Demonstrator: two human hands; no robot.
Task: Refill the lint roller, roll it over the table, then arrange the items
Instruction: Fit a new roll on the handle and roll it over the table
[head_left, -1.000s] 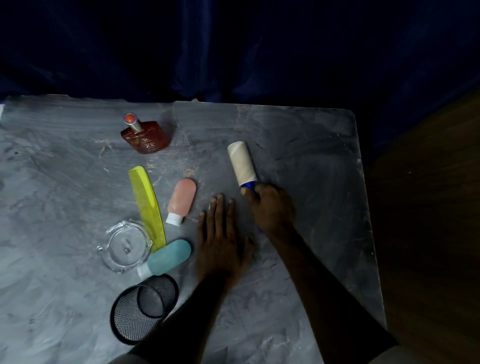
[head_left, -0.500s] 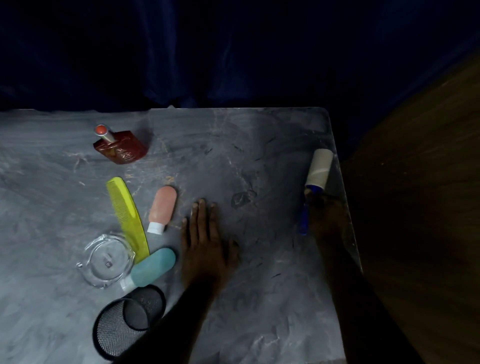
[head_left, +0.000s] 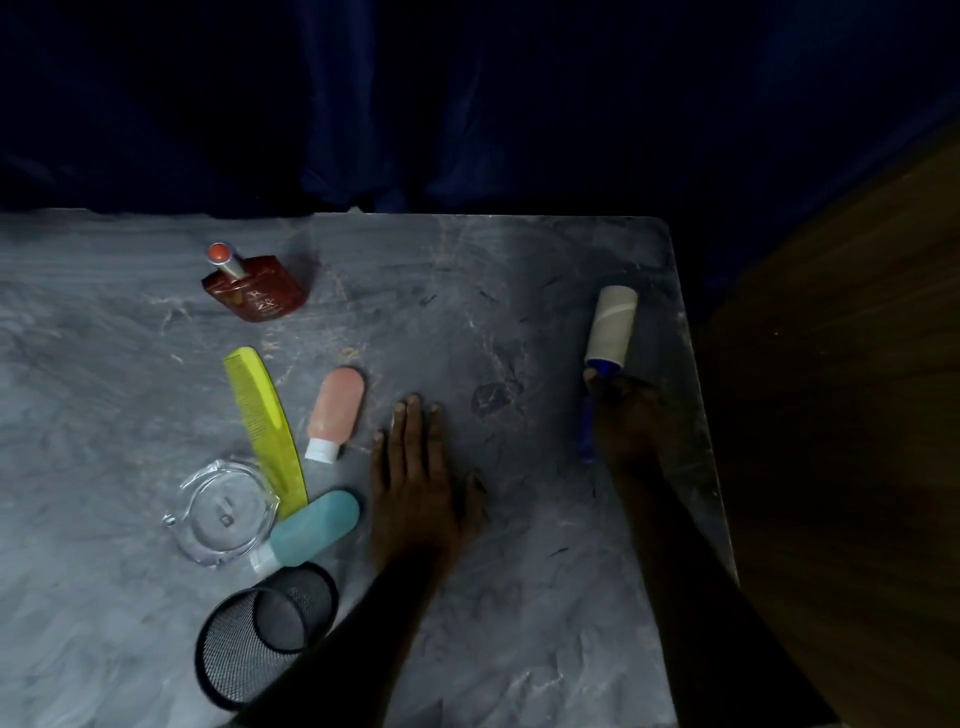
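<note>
Gripping lint roller (head_left: 612, 326), bottle label (head_left: 260, 301) illegible

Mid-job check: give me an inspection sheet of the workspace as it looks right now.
Surface: grey marbled table, scuffed, dimly lit.
Job's things: lint roller lying near the table's right edge, roll pointing away, blue handle in the right hand.
Clutter: red perfume bottle at the back; yellow comb; pink tube; teal tube, its cap end against the glass ashtray; black mesh cup on its side at the front.
Grippers: left hand flat on the table, palm down, holding nothing; right hand closed on the roller's handle.
Cables: nothing seen.
Surroundings: dark blue curtain behind; wooden floor to the right.
</note>
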